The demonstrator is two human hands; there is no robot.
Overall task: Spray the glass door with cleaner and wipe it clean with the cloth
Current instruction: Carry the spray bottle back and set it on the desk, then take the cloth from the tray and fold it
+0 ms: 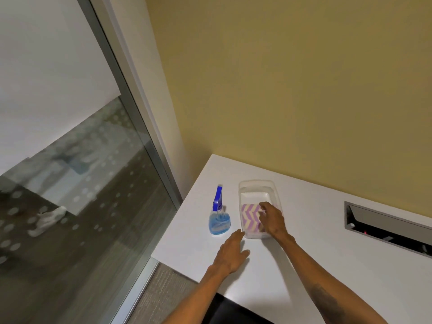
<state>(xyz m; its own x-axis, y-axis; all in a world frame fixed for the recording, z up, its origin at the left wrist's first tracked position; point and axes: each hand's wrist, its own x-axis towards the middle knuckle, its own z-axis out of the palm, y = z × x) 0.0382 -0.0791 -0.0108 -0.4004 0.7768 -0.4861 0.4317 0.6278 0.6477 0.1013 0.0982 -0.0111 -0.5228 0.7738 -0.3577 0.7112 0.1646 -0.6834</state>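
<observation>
A spray bottle (219, 218) with a blue trigger head and pale blue liquid stands upright on the white table (315, 242). Right of it sits a clear plastic tray (257, 184) holding a folded cloth (250, 217) with purple and white zigzag stripes. My right hand (272, 218) reaches into the tray, fingers spread over the cloth and touching it. My left hand (231, 253) lies flat on the table, fingertips near the tray's front corner, holding nothing. The glass door (77, 183) fills the left side, frosted above and dotted lower down.
A grey metal door frame (140, 127) runs diagonally between glass and the yellow wall (292, 90). A recessed cable box (385, 225) with a metal rim is set in the table at the right. Grey carpet (161, 288) shows below the table's left edge.
</observation>
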